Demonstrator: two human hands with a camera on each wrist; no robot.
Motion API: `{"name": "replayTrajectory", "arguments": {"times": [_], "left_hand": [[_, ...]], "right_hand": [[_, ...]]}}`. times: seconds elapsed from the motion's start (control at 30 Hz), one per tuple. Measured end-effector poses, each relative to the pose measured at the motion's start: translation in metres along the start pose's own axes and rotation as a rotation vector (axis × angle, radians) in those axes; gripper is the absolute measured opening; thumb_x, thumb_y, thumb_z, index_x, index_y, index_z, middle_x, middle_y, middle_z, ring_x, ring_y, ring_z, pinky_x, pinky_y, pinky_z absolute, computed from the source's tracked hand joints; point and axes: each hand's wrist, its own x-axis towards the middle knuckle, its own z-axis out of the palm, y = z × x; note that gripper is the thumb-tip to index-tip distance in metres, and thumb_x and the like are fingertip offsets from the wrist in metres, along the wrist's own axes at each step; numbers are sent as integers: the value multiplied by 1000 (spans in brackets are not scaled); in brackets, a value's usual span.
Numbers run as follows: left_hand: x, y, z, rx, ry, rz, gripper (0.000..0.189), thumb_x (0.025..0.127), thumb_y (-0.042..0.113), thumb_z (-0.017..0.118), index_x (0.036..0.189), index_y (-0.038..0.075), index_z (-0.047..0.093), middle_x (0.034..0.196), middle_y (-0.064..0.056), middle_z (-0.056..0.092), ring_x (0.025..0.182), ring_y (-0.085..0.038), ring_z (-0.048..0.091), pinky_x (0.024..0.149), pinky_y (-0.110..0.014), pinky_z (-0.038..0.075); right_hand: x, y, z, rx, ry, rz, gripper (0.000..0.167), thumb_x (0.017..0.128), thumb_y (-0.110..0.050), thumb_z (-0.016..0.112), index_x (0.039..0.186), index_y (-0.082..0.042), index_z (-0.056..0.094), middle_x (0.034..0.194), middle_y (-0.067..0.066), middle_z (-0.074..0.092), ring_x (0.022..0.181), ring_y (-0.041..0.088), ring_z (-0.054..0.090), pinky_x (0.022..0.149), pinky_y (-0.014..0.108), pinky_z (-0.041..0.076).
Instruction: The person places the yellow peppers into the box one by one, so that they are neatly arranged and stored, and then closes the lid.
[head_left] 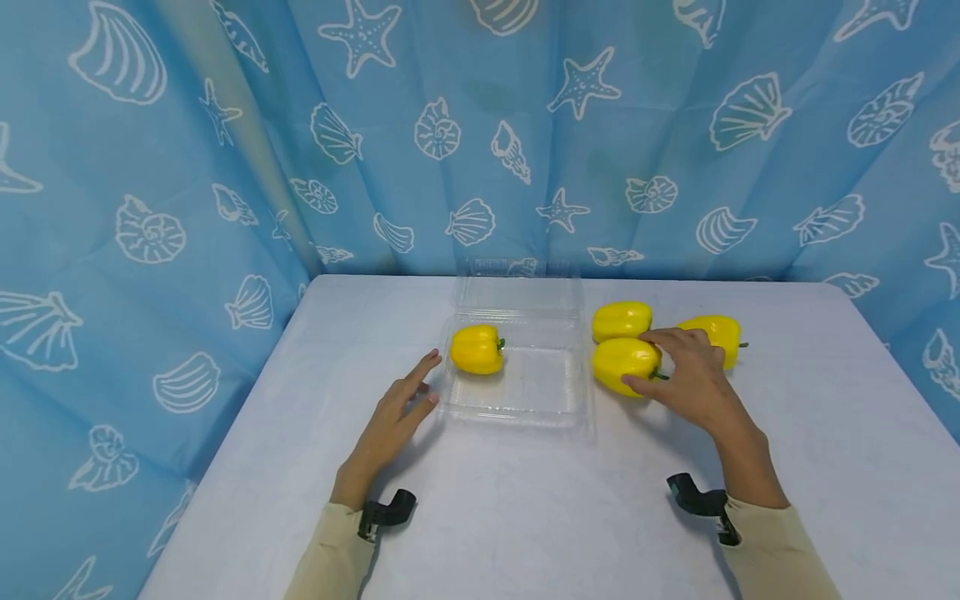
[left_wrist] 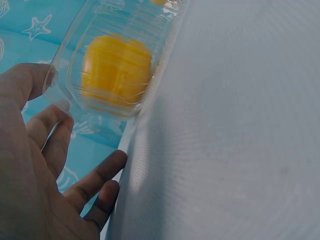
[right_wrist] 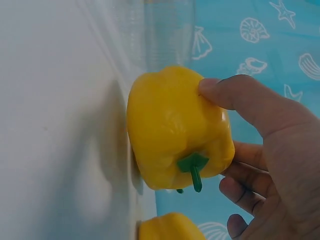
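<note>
A clear plastic clamshell box (head_left: 543, 387) lies with its lid folded back, and one yellow bell pepper (head_left: 476, 350) sits in its left part. My left hand (head_left: 390, 421) is at the box's left wall, fingers spread and fairly straight, fingertips at the rim (left_wrist: 56, 92). To the right of the box, my right hand (head_left: 693, 375) holds another yellow bell pepper (right_wrist: 175, 127) between thumb and fingers, its green stem facing the palm. Behind that one lies a third yellow pepper (head_left: 621, 320). A further yellow pepper (head_left: 722, 335) lies partly hidden beyond the right hand.
The box's transparent lid (head_left: 519, 293) rests toward the back edge of the white table (head_left: 495, 517). A blue curtain (head_left: 465, 125) with white shell and starfish prints hangs behind and on the left. Black wrist mounts (head_left: 390, 510) are strapped on both forearms.
</note>
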Motion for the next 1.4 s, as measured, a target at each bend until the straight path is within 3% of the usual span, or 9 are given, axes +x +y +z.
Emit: {"name": "replayTrajectory", "arguments": {"times": [0.3,0.6,0.93,1.4], "left_hand": [[0,0,-1,2,2,-7,57,105,35,52,158,34,32,162,18,25,116,-21,53,98,-51,41],[2,2,-2,-6,-4,-19,56,105,32,53,157,33,33,161,17,27,117,-23,52,99,-53,41],[3,0,-2,2,-4,-24,56,105,32,52,158,31,32,161,17,27,116,-22,52,98,-52,41],[3,-2,0,-18,-12,-27,56,105,32,53,158,30,33,161,17,27,116,-23,52,98,-52,41]], "right_hand": [[-1,1,-12,55,90,-12,72,81,-42,83,136,-2,57,138,25,52,122,45,35,95,70,18],[-2,-4,-14,66,128,-1,71,82,-42,82,135,-3,57,138,24,52,126,45,34,96,73,19],[3,-8,-14,101,179,-51,66,80,-35,85,133,-4,59,136,20,54,120,41,37,95,62,31],[8,-16,-9,99,178,-65,68,81,-37,84,135,-5,59,138,19,54,121,39,39,94,64,33]]}}
